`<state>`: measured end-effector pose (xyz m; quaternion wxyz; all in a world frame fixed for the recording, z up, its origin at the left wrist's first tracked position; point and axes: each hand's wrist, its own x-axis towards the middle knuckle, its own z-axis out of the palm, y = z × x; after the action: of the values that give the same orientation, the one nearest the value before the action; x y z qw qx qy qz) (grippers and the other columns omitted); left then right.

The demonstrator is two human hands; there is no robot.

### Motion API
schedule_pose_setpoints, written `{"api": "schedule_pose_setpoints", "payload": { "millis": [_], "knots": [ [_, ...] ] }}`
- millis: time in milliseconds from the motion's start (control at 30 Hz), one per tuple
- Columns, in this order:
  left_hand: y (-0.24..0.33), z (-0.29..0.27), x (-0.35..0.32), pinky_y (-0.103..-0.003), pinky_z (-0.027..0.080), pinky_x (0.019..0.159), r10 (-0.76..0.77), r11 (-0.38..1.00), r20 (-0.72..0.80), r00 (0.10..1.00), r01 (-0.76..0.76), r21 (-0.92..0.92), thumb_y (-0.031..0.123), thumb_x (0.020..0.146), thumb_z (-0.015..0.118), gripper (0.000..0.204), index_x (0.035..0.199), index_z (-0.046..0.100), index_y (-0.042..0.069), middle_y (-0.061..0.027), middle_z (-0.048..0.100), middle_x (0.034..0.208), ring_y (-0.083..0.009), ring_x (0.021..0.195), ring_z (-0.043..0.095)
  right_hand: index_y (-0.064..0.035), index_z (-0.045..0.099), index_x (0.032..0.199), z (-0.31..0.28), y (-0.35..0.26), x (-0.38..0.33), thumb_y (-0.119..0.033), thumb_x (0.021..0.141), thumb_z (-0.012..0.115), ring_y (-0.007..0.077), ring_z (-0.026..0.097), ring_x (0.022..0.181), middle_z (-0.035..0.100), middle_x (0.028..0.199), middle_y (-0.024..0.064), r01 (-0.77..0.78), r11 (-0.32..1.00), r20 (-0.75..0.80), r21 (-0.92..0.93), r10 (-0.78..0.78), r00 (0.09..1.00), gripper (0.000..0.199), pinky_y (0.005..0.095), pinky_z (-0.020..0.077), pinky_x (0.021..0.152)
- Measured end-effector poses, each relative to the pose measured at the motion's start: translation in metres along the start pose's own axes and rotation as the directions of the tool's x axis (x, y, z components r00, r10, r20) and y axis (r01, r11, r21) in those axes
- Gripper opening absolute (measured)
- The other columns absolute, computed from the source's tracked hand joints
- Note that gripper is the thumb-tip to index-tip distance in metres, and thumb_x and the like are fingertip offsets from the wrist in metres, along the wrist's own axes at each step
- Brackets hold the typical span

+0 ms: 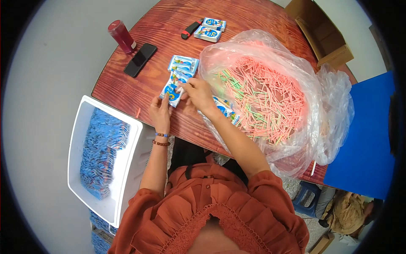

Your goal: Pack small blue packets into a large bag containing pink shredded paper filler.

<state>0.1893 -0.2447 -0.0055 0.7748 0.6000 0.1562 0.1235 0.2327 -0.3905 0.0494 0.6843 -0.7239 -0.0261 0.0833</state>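
Note:
My left hand pinches the lower edge of a small blue-and-white packet above the table. At the packet's right edge, my right hand has its fingers drawn together; what they hold, if anything, is too small to make out. Just beyond lie more such flat packets, overlapping. Further blue-and-white packets show beside my right forearm, partly hidden by it. To their right, an opened clear plastic bag holds a heap of short thin pink sticks, with some green ones among them.
A white tub full of blue packets stands at the left. On the wooden table are a red cup, a phone, a box cutter and small boxes. A cardboard box and blue panel stand right.

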Motion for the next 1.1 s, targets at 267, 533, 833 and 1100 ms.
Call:
{"api": "schedule_pose_setpoints", "payload": {
  "millis": [267,533,833,1100],
  "knots": [
    [-0.016,-0.004,0.024,-0.044,0.030,0.075,0.376,0.341,0.085,0.923,-0.223,0.913,0.032,0.083,0.067,0.028,0.090,0.067,0.005,-0.0061,0.065,0.076,-0.0248,0.083,0.058,0.0015,0.064,0.087,-0.014,0.039,0.011,-0.017,0.089,0.058,0.0236,0.065,0.063,0.065,0.076,0.0163,0.168,0.821,-0.083,-0.546,-0.253,0.964,0.019,0.0356,0.0504,0.052],
    [-0.013,-0.009,0.031,-0.045,0.030,0.080,0.379,0.276,0.060,0.923,-0.174,0.945,0.039,0.085,0.065,0.035,0.089,0.066,0.005,-0.0067,0.069,0.077,-0.0247,0.087,0.060,-0.0047,0.063,0.086,-0.113,0.018,-0.087,-0.029,0.073,0.073,0.0322,0.060,0.085,0.063,0.087,0.0131,0.038,0.512,-0.043,-0.858,-0.145,0.989,0.029,0.0436,0.0458,0.074],
    [-0.003,0.011,0.010,-0.045,0.036,0.081,0.538,0.052,0.187,0.822,-0.254,0.966,0.039,0.083,0.069,0.042,0.104,0.062,0.003,-0.0104,0.066,0.087,-0.0276,0.087,0.061,-0.0089,0.065,0.074,-0.128,0.050,-0.087,-0.028,0.078,0.068,0.0249,0.056,0.079,0.060,0.074,0.0054,0.150,0.489,-0.039,-0.859,-0.355,0.934,0.019,0.0374,0.0365,0.074],
    [-0.006,0.087,-0.044,-0.030,0.047,0.069,0.283,0.834,0.493,0.823,-0.465,0.298,0.014,0.083,0.070,0.021,0.096,0.064,-0.001,-0.0075,0.065,0.086,-0.0169,0.078,0.060,-0.0089,0.069,0.084,-0.135,0.021,-0.087,-0.018,0.084,0.063,0.0215,0.060,0.077,0.066,0.081,0.0053,0.374,0.571,0.065,-0.731,-0.488,0.870,0.011,0.0348,0.0430,0.074]
  ]
}}
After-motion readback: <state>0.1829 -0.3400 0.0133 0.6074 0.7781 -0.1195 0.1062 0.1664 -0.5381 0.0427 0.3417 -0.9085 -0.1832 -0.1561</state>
